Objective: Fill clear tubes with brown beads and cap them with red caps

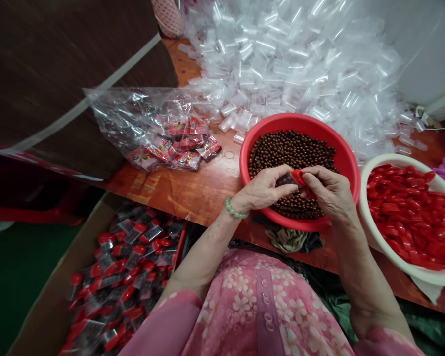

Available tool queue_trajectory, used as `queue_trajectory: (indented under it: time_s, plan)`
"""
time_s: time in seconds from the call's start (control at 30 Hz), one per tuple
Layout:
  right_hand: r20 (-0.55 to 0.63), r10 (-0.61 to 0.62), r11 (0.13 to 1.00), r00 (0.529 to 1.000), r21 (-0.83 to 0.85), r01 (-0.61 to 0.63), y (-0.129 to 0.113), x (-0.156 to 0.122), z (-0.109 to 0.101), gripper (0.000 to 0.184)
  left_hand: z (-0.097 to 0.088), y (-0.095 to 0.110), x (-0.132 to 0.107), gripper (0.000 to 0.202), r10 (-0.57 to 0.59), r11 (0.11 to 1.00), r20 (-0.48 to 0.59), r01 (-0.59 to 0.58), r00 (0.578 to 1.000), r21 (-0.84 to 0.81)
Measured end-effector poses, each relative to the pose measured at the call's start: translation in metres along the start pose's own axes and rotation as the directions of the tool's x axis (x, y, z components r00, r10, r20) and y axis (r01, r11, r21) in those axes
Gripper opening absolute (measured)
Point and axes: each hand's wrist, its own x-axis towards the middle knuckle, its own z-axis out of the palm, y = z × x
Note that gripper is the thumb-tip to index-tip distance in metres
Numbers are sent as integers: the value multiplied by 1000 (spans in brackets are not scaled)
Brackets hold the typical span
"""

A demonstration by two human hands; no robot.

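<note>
Above a red basin (pixel 300 118) of small brown balls (pixel 296 148), my two hands come together. My left hand (pixel 269 188) is closed round a small clear plastic container (pixel 285 181) with dark contents. The fingers of my right hand (pixel 328 190) pinch a red cap (pixel 298 176) at the container's right end. Part of the cap is hidden by my right fingers, so I cannot tell whether it sits fully on.
To the right stands a white basin (pixel 363 193) of red caps (pixel 411 215). Behind lies a heap of clear containers (pixel 282 64). A plastic bag (pixel 122 116) with red packets (pixel 185 143) is at left. A cardboard box (pixel 66 264) below holds red-capped containers (pixel 122 277).
</note>
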Motion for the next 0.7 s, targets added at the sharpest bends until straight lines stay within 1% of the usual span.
queue_trajectory:
  time_s: [0.1, 0.2, 0.3, 0.5, 0.63, 0.7]
  plan:
    - [14, -127, 976, 992, -174, 128, -8, -4, -1, 27, -1, -1, 0, 22, 0, 1000, -7, 0, 1000, 6]
    - [67, -261, 898, 963, -348, 268, -15, -9, 0, 28, -1, -3, 1, 22, -2, 1000, -23, 2, 1000, 12]
    - [80, -333, 846, 939, -414, 336, -16, -9, 2, 27, 0, -5, 2, 22, -16, 1000, -42, 16, 999, 14]
    - [78, -319, 868, 945, -378, 324, -9, -1, -1, 20, 5, -8, 3, 26, -54, 996, -119, 45, 991, -75]
    - [118, -287, 883, 951, -353, 310, -10, 2, -5, 20, 5, -7, 2, 26, -34, 998, -135, 27, 990, -55]
    - [134, -270, 895, 954, -330, 300, -12, 3, -6, 21, 4, -5, 1, 27, -3, 1000, -136, 3, 991, 2]
